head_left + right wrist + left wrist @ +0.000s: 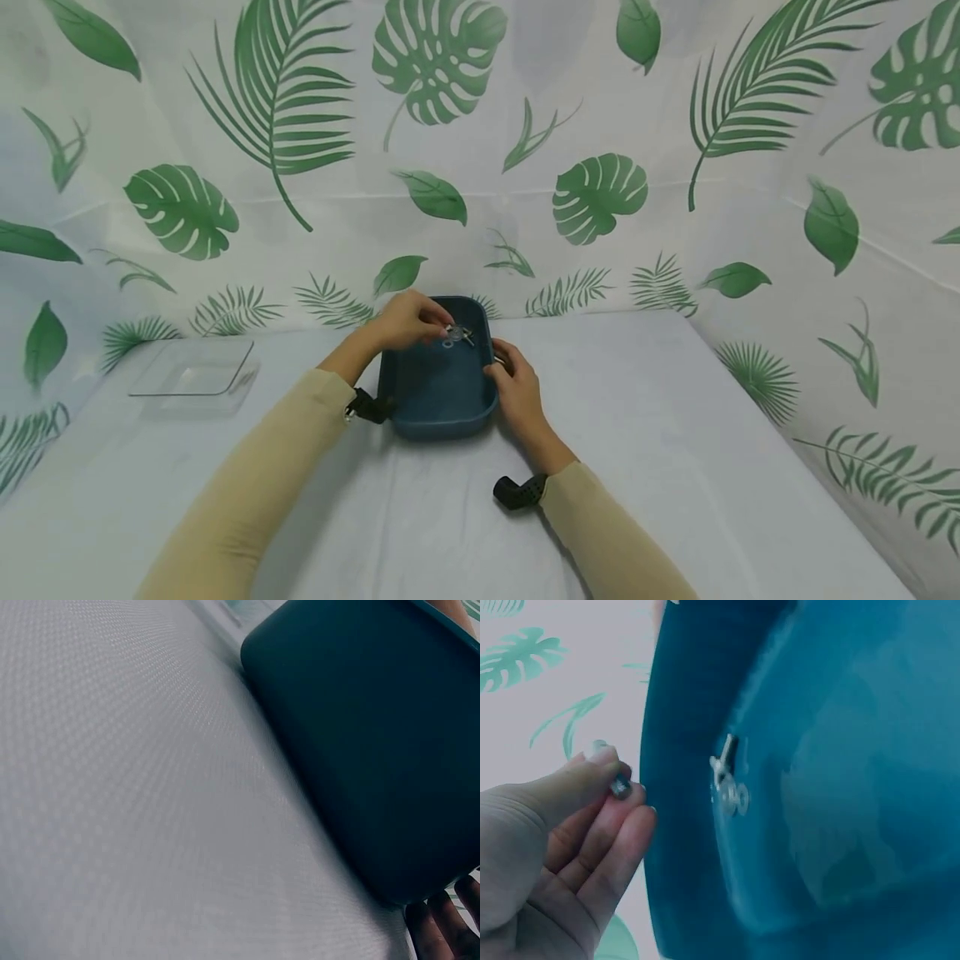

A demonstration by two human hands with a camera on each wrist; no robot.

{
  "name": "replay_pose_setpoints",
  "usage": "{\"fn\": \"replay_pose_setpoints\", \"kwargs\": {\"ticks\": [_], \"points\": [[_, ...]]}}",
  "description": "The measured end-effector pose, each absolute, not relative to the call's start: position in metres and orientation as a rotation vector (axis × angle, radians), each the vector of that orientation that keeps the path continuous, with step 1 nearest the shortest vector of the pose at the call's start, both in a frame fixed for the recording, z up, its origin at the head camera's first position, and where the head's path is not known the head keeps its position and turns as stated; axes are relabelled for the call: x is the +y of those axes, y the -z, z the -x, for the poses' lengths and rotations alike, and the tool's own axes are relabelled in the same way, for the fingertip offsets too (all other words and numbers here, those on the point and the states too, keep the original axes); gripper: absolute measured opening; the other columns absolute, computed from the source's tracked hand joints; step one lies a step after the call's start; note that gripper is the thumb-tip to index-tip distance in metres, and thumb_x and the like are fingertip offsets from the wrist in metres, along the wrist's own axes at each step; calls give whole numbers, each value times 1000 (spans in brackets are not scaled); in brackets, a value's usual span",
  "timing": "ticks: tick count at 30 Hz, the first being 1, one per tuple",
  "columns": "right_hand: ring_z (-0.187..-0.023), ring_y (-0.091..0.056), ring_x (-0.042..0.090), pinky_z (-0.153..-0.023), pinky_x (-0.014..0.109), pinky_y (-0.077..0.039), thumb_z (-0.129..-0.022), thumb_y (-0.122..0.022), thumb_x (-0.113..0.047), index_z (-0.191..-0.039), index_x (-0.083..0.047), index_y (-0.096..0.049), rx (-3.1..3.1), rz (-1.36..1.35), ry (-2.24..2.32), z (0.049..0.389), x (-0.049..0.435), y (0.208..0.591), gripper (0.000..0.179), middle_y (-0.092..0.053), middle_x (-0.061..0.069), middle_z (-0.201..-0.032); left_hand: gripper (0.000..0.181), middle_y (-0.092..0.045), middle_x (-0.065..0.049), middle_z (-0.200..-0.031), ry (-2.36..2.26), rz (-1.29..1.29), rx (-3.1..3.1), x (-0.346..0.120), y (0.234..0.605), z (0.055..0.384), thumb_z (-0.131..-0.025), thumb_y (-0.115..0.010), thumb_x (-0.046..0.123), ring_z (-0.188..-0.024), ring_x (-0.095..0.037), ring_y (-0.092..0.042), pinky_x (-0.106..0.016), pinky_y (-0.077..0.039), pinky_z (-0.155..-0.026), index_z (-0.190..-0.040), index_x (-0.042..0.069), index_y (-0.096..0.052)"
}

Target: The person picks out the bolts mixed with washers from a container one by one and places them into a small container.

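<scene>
A deep blue plastic bin (442, 398) stands on the table in the head view. Above its far left part, my left hand (407, 320) pinches a small metal bolt (620, 787) between thumb and fingers; the fingers hide much of it. On the bin floor, near the far end, lie a few metal screws (727, 756) and small ring-like washers (739, 799). My right hand (516, 385) grips the bin's right wall, thumb at the rim and fingers outside. The right wrist view shows its fingertips (441, 919) against the outer wall.
A clear glass dish (191, 371) sits at the table's far left. White cloth (637, 433) covers the table, and a leaf-print curtain (480, 200) hangs close behind the bin.
</scene>
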State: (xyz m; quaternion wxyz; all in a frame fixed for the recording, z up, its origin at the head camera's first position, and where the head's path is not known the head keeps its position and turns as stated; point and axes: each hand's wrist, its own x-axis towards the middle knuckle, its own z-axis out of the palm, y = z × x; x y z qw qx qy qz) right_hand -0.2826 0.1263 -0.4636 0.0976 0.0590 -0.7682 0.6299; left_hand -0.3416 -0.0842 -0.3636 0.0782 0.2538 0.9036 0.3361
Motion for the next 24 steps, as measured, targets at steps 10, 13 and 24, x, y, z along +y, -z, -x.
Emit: {"fn": "replay_pose_setpoints", "kwargs": {"ticks": [10, 13, 24], "points": [[-121, -58, 23, -103, 43, -44, -86, -56, -11, -132, -13, -56, -2281, -163, -1854, 281, 127, 460, 46, -62, 9, -130, 25, -73, -8, -93, -1022, -701, 2724, -106, 353, 329, -91, -66, 13, -81, -16, -67, -30, -56, -72, -114, 6, -70], [-121, -58, 24, -104, 43, -44, -86, -55, -11, -132, -13, -55, -2289, -157, -1848, 281, 128, 460, 46, -62, 9, -130, 25, -73, -9, -101, -1038, -678, 2716, -113, 349, 325, -91, -66, 14, -88, -19, -70, -34, -57, -77, -114, 6, -70], [-123, -56, 33, -104, 46, -42, -87, -54, -3, -134, 1, -52, -2326, -168, -1877, 262, 124, 427, 47, -58, 21, -131, 24, -72, -10, -105, -1079, -651, 2749, -149, 345, 316, -90, -66, 13, -88, -23, -69, -36, -57, -77, -112, 7, -71]]}}
